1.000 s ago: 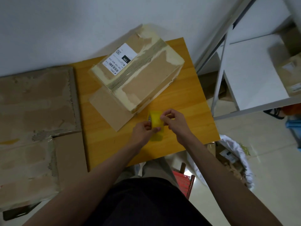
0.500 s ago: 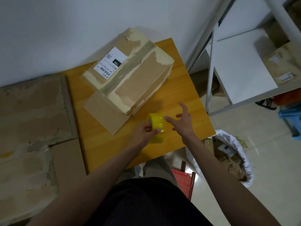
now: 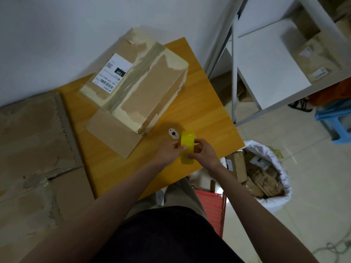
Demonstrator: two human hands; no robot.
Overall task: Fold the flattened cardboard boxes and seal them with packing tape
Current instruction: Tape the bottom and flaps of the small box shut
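Note:
A folded cardboard box (image 3: 140, 86) with a white shipping label and old tape marks sits on the orange wooden table (image 3: 209, 111), one brown flap lying flat toward me. A yellow roll of packing tape (image 3: 187, 147) stands on edge near the table's front edge. My left hand (image 3: 169, 150) grips the roll from the left, and my right hand (image 3: 204, 153) holds it from the right, fingers on its face. A small white plastic piece (image 3: 173, 134) lies on the table just beyond the roll.
Flattened cardboard boxes (image 3: 34, 149) lie stacked to the left of the table. A white metal shelf (image 3: 266, 63) with boxes stands at the right. A white sack of cardboard scraps (image 3: 266, 173) sits on the floor, with a red stool (image 3: 210, 204) under the table edge.
My right hand had lifted off the tape roll with fingers spread and has now come back onto it. The small white piece has appeared on the table beside the roll.

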